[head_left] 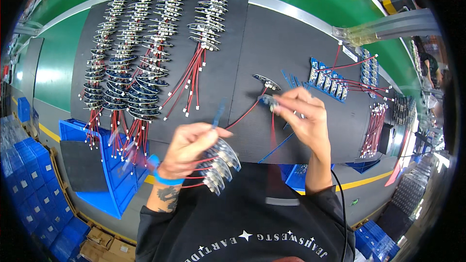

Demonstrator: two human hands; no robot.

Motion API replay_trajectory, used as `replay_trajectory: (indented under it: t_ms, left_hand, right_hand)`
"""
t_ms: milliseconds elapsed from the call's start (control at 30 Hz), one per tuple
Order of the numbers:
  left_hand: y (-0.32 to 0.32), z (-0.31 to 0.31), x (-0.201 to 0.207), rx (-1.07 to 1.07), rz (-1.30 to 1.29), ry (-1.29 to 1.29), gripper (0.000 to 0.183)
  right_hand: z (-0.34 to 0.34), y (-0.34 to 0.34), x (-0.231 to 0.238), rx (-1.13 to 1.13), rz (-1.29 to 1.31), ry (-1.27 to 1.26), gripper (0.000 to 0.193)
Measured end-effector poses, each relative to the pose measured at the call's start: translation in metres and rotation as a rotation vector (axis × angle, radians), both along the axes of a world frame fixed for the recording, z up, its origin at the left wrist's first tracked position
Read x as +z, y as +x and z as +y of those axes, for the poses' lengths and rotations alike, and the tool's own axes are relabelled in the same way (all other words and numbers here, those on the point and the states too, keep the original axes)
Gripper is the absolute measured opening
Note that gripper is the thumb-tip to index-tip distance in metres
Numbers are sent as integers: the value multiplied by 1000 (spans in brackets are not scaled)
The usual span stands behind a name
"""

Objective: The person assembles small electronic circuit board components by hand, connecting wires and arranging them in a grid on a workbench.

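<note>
My left hand (pixel 188 146) is closed around a panel of curved circuit boards (pixel 224 165) with red wires trailing from it. A blurred thin blue strip (pixel 220 112) sticks up from its fingertips. To the right, my right hand (pixel 310 119) pinches a small curved circuit board (pixel 268 100), whose red wire hangs down in a blur. Just beyond those fingertips, a single curved board (pixel 266 82) with a red wire lies on the black mat (pixel 272 34).
Several columns of wired boards (pixel 119 63) cover the mat's left side. Board panels (pixel 327 80), loose blue strips (pixel 277 147) and a red wire bundle (pixel 374 131) lie on the right. A blue bin (pixel 112 179) stands by the left front edge; a metal arm (pixel 388 26) is at far right.
</note>
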State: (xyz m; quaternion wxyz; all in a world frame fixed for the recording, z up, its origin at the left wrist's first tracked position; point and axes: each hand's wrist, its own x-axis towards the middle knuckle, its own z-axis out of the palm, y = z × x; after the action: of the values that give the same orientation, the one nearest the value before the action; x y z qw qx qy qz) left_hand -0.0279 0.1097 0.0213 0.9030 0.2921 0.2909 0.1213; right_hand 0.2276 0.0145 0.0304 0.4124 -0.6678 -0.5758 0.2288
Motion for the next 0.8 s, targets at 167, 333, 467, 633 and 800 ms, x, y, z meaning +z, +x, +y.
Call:
replay_trajectory:
  t_ms: [167, 333, 467, 633, 800]
  left_hand:
    - [-12, 2, 19, 216, 249, 399, 21]
    - [4, -15, 23, 175, 167, 444, 16]
    - [20, -22, 19, 125, 136, 403, 7]
    - [39, -24, 11, 112, 163, 352, 13]
    - [51, -28, 5, 50, 247, 532, 17]
  right_hand:
    - [19, 6, -19, 35, -275, 91, 25]
    - [16, -5, -21, -72, -365, 133, 25]
    - [9, -2, -23, -108, -272, 87, 20]
    - [14, -6, -19, -89, -381, 148, 21]
    - [-17, -18, 15, 234, 369, -200, 23]
